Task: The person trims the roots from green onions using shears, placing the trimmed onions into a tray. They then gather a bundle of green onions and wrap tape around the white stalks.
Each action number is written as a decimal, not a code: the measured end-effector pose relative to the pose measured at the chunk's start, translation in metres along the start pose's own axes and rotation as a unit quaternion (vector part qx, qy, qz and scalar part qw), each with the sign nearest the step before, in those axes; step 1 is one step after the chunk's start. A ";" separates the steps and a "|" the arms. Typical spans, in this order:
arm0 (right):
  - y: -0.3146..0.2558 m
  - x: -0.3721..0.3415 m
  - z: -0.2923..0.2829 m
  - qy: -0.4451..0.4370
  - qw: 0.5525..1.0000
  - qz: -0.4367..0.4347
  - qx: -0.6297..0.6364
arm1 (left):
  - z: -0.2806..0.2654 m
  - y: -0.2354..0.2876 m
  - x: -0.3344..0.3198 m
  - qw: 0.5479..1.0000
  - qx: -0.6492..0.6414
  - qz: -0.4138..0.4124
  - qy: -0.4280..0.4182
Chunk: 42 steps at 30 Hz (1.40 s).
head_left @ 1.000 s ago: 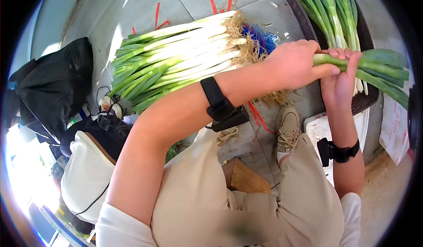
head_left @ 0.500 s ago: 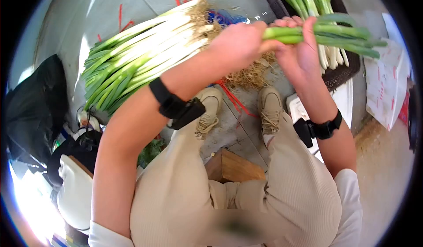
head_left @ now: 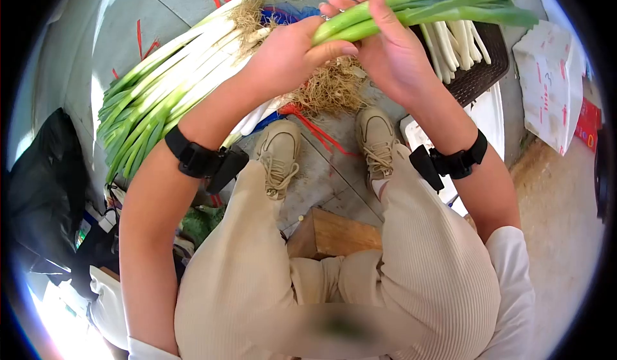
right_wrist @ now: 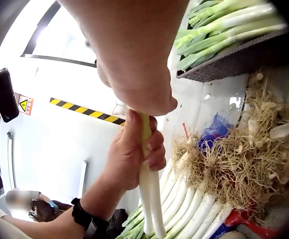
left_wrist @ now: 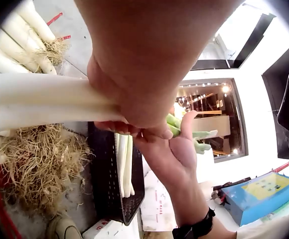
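A few long green onions [head_left: 450,5] are held up in front of the person, green leaves to the right. My left hand [head_left: 283,58] grips them around the stalks, with the white ends [right_wrist: 149,199] sticking out beyond that fist. Beside it, my right hand [head_left: 395,58] holds the greener part, its thumb in front and its fingers behind. In the left wrist view the white stalks [left_wrist: 40,102] run off to the left. Close by the left hand lies a large pile of green onions [head_left: 186,64] with shaggy roots [head_left: 331,87].
A dark crate [head_left: 488,77] with more green onions stands at the right, above a white box [head_left: 491,119]. Red ties [head_left: 321,135] lie on the tiles near the shoes [head_left: 279,154]. A wooden block [head_left: 334,231] sits between the legs, and a black bag [head_left: 48,186] at the left.
Both hands have moved left with the green onions, away from the crate and nearer the pile's roots. The head view has also shifted, and both shoes now show fully.
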State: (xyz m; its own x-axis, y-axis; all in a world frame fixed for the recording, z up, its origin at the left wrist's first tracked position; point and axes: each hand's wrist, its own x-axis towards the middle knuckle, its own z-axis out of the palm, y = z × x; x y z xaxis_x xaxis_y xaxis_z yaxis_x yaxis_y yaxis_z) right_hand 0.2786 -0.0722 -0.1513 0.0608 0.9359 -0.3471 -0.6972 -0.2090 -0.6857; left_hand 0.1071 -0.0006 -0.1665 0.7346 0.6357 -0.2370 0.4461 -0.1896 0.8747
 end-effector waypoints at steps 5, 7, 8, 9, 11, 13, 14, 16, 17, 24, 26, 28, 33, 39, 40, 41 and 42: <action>0.002 -0.008 -0.017 -0.044 0.986 0.008 -0.161 | -0.007 0.004 -0.001 1.000 0.019 -0.002 -0.014; 0.000 -0.014 -0.026 -0.048 0.981 0.019 -0.189 | -0.008 -0.001 -0.001 0.999 0.030 -0.008 -0.023; -0.003 -0.017 -0.030 -0.034 0.961 0.035 -0.273 | -0.008 -0.003 -0.001 0.998 0.045 -0.015 -0.029; -0.005 -0.020 -0.035 -0.019 0.934 0.051 -0.354 | -0.008 -0.003 -0.002 0.998 0.050 -0.015 -0.033; -0.011 -0.027 -0.045 -0.026 0.930 0.055 -0.362 | -0.007 -0.004 -0.005 0.998 0.044 -0.020 -0.034; -0.021 -0.035 -0.058 -0.032 0.926 0.060 -0.371 | -0.009 -0.006 -0.009 0.998 0.038 -0.024 -0.038; -0.029 -0.041 -0.067 -0.008 0.911 0.088 -0.403 | -0.013 -0.009 -0.012 0.998 0.044 -0.031 -0.034; -0.047 -0.065 -0.108 0.042 0.874 0.073 -0.478 | -0.017 -0.015 -0.015 0.997 0.051 -0.043 -0.030; -0.055 -0.075 -0.126 0.066 0.871 0.063 -0.482 | -0.019 -0.016 -0.017 0.992 0.069 -0.097 -0.043; -0.086 -0.187 -0.261 0.332 0.703 -0.053 -0.627 | -0.023 -0.035 -0.034 0.987 0.100 -0.123 -0.033; -0.086 -0.235 -0.306 0.383 0.634 -0.022 -0.671 | -0.023 -0.036 -0.038 0.986 0.108 -0.122 -0.035; -0.083 -0.285 -0.348 0.414 0.575 0.053 -0.704 | -0.024 -0.043 -0.043 0.987 0.109 -0.114 -0.026; -0.056 -0.386 -0.433 0.468 0.561 0.196 -0.654 | -0.023 -0.056 -0.050 0.984 0.129 -0.117 -0.023; -0.037 -0.401 -0.423 0.465 0.538 0.286 -0.642 | -0.024 -0.066 -0.052 0.981 0.113 -0.155 -0.016; -0.033 -0.397 -0.420 0.451 0.533 0.288 -0.655 | -0.024 -0.066 -0.052 0.981 0.116 -0.156 -0.015; -0.031 -0.394 -0.416 0.441 0.527 0.280 -0.671 | -0.024 -0.066 -0.052 0.983 0.101 -0.154 -0.011; -0.029 -0.396 -0.419 0.438 0.530 0.278 -0.671 | -0.024 -0.066 -0.051 0.985 0.086 -0.152 -0.006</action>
State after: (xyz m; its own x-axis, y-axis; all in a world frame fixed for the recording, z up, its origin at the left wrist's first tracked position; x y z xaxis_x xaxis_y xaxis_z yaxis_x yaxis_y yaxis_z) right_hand 0.5741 -0.5556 -0.2625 0.8303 0.2557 -0.4952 0.3187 -0.9468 0.0454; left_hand 0.0281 -0.0021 -0.2019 0.5588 0.6741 -0.4830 0.7260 -0.1162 0.6778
